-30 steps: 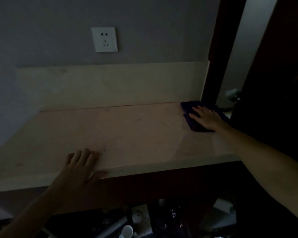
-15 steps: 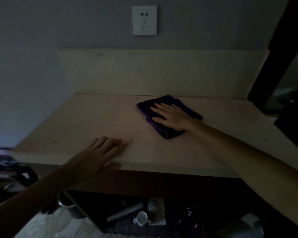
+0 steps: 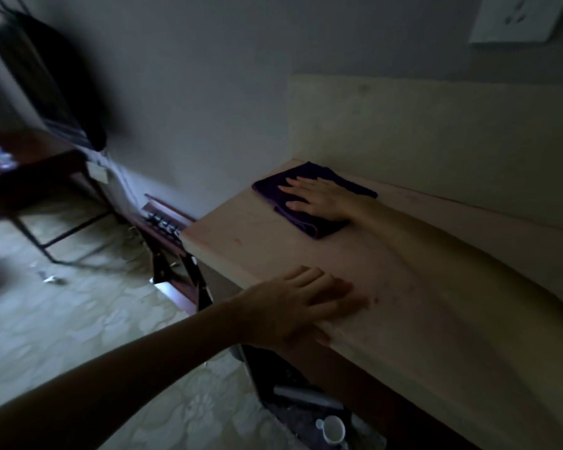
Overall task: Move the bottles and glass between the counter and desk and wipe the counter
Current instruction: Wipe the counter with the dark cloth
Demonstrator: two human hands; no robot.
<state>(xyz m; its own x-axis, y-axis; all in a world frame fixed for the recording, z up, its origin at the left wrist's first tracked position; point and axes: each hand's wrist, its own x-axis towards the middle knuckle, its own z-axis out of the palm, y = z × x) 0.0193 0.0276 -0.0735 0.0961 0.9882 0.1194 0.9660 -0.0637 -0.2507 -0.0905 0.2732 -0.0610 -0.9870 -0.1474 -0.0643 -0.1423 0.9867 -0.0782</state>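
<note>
The right hand (image 3: 319, 198) lies flat, fingers spread, on a dark purple cloth (image 3: 309, 196) pressed to the counter (image 3: 403, 287) at its far left corner, beside the backsplash (image 3: 436, 131). The left hand (image 3: 303, 306) rests open on the counter's front edge — thumb hooked under the lip, gripping nothing. Off to the left stands a dark desk (image 3: 36, 177); what sits on it is too blurred to tell. Below the counter, a white cup (image 3: 333, 430) lies on the floor.
</note>
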